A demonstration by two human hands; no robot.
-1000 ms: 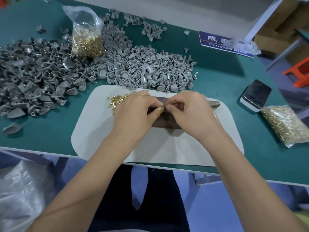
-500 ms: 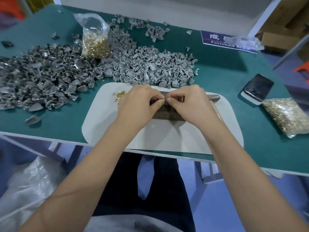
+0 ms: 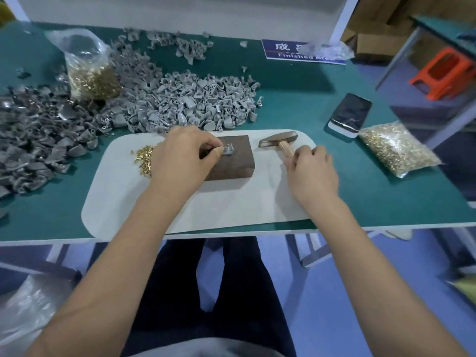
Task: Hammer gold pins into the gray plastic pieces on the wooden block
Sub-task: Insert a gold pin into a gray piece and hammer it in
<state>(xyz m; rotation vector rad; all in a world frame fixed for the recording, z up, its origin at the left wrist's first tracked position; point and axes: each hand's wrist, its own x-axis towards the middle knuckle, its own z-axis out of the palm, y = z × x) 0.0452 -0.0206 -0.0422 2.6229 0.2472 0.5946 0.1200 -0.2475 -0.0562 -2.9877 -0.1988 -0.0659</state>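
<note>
A dark wooden block [image 3: 231,163] lies on a white mat [image 3: 231,202]. On its top sits one gray plastic piece [image 3: 228,149] with a pin standing in it. My left hand [image 3: 180,155] pinches that piece between thumb and fingers and holds it down on the block. To the right lies a hammer [image 3: 278,141] with a dark metal head and a wooden handle. My right hand [image 3: 311,168] curls its fingers round the handle on the mat. A small heap of loose gold pins [image 3: 144,158] lies on the mat behind my left hand.
Big piles of gray plastic pieces [image 3: 180,104] cover the table's back and left. A bag of gold pins [image 3: 90,73] stands among them; another bag [image 3: 396,150] lies at the right beside a phone [image 3: 350,114]. A blue sign [image 3: 301,52] lies at the back.
My hands were together over the block; now my right hand has moved right onto the hammer's handle. My left hand stays on the piece. The camera shifted and the block and hammer came into view.
</note>
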